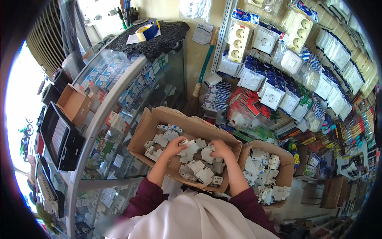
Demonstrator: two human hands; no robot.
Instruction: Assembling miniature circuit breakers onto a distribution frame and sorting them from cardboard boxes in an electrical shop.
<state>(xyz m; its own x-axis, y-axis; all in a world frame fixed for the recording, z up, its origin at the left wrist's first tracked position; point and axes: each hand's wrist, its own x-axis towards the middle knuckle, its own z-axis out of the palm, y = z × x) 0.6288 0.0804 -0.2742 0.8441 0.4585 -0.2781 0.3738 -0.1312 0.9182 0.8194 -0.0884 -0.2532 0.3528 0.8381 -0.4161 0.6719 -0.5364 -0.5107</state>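
A long open cardboard box (187,116) in front of me holds a loose heap of white circuit breakers (203,174), some with small blue parts. My left hand (175,147) reaches into its middle, fingers curled on a white circuit breaker (191,147) at the top of the heap. To the right, my right hand (221,149) is closed on another white circuit breaker (207,153). Its fingertips are partly hidden among the pieces. Both forearms, in dark red sleeves, come over the box's near side.
A second cardboard box (287,169) with more white breakers stands at the right. On the left runs a glass display counter (133,65), bearing a small brown box (75,104) and a black tray (59,137). Packaged sockets (270,95) hang on the wall, beside a broom (197,88).
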